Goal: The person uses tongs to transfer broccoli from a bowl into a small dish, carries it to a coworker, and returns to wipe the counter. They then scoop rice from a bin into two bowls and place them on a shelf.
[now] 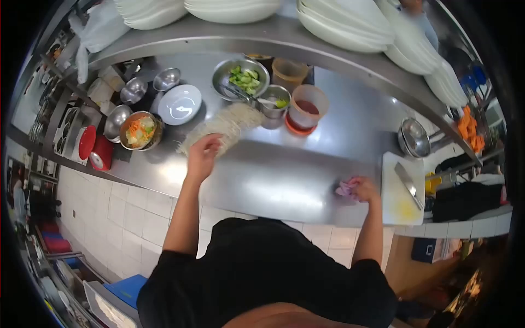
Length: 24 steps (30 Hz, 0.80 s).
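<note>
My left hand [202,157] reaches over the near edge of a pale, stringy, noodle-like heap [232,124] spread on the steel counter. Its fingers are loosely bent and slightly apart, with the fingertips right at the heap. On the right, my right hand [365,189] is closed on a crumpled pink-purple cloth [345,188] low over the counter. Beyond the heap, a steel bowl [219,70] holds chopped green vegetables. Beside it a steel pot [273,117] contains a spoon and some greens, and a clear tub [311,115] has reddish contents.
A knife [406,180] lies on the white cutting board [391,164] at right, below stacked steel bowls [415,138]. On the left are a white plate [180,105], a bowl of mixed vegetables [140,131] and a red scale [101,156]. An overhead shelf [246,39] carries stacked white plates.
</note>
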Tool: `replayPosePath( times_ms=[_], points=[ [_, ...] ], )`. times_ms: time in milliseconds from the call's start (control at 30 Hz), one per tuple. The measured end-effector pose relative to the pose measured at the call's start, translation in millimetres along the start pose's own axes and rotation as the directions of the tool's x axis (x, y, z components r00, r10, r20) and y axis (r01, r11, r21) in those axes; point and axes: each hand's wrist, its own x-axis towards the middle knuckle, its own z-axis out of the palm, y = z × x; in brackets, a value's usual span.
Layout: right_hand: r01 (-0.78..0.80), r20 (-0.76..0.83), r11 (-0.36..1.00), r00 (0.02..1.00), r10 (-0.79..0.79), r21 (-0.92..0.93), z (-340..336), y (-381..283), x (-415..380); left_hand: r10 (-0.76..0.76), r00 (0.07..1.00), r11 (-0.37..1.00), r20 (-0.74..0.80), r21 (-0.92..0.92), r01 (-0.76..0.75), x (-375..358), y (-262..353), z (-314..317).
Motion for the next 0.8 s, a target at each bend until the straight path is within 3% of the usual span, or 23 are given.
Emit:
replayPosePath(
  times_ms=[33, 67, 100, 133, 167, 200, 233, 300, 333, 400, 467, 500, 567, 600, 667, 767, 800],
  points=[
    [-0.009, -0.036, 0.893, 0.999, -0.008, -0.449, 18.3, -27.8, -6.0, 0.033, 0.994, 0.996, 0.105, 0.083, -0.042, 7.0, 7.9, 5.6],
    [-0.035, -0.087, 0.600, 0.995, -0.058, -0.800, 28.4, -51.4, -0.4, 0.027, 0.992, 0.980, 0.125, 0.194, -0.051, 9.4, 31.5, 11.0],
    [-0.089, -0.244, 0.619, 0.955, -0.171, -0.780, 19.0, -86.2, 18.7, 0.011, 0.981, 0.998, 0.194, 0.065, -0.024, 41.7, 60.4, 2.9],
    [-0.094, -0.346, 0.676, 0.905, -0.248, -0.731, 32.5, -97.5, 32.2, 0.250, 0.961, 0.966, 0.119, 0.037, -0.256, 49.5, 83.0, -16.9],
    [0.093, -0.378, 0.760, 0.825, -0.421, -0.644, 46.8, -125.6, 34.1, 0.462, 0.885, 0.886, 0.053, 0.019, -0.463, 54.3, 103.8, -35.4],
    [0.282, -0.427, 0.784, 0.712, -0.557, -0.553, 63.8, -151.6, 31.9, 0.663, 0.748, 0.747, -0.028, 0.084, -0.659, 67.2, 129.4, -58.3],
    [0.406, -0.405, 0.754, 0.660, -0.633, -0.516, 77.7, -181.6, 37.6, 0.816, 0.571, 0.577, -0.087, 0.162, -0.800, 79.8, 158.0, -83.6],
    [0.572, -0.358, 0.652, 0.549, -0.755, -0.497, 100.2, -252.0, 57.6, 0.818, 0.527, 0.567, -0.232, 0.485, -0.666, 95.0, 223.4, -123.6],
    [0.617, -0.331, 0.590, 0.491, -0.805, -0.520, 110.5, -283.7, 73.2, 0.804, 0.568, 0.568, -0.178, 0.512, -0.644, 110.3, 250.1, -142.5],
    [0.575, -0.323, 0.421, 0.271, -0.907, -0.702, 129.1, -321.9, 126.7, 0.787, 0.606, 0.565, -0.117, 0.531, -0.631, 154.1, 264.0, -169.5],
    [0.388, -0.319, 0.509, 0.458, -0.830, -0.768, 140.8, -350.5, 158.0, 0.725, 0.673, 0.453, 0.145, 0.636, -0.625, 195.8, 252.2, -195.4],
    [0.381, -0.328, 0.514, 0.456, -0.827, -0.768, 145.8, -357.4, 172.3, 0.730, 0.667, 0.450, 0.148, 0.630, -0.633, 199.3, 255.9, -199.8],
    [0.161, -0.394, 0.588, 0.601, -0.695, -0.793, 157.1, -364.6, 196.9, 0.647, 0.700, 0.332, 0.303, 0.715, -0.616, 198.4, 268.0, -211.1],
    [0.156, -0.397, 0.591, 0.604, -0.691, -0.791, 159.5, -367.2, 203.3, 0.647, 0.699, 0.334, 0.305, 0.710, -0.620, 198.5, 271.8, -213.2],
    [0.118, -0.422, 0.660, 0.682, -0.597, -0.741, 157.4, -368.8, 213.5, 0.491, 0.823, 0.552, 0.286, 0.628, -0.548, 197.8, 278.2, -214.1],
    [0.064, -0.434, 0.628, 0.669, -0.603, -0.775, 157.1, -371.3, 207.7, 0.606, 0.775, 0.608, 0.182, 0.522, -0.598, 196.2, 284.3, -221.8],
    [0.060, -0.435, 0.629, 0.671, -0.600, -0.775, 156.2, -374.5, 201.1, 0.546, 0.832, 0.714, 0.104, 0.462, -0.526, 193.9, 288.6, -223.6]
  ],
)
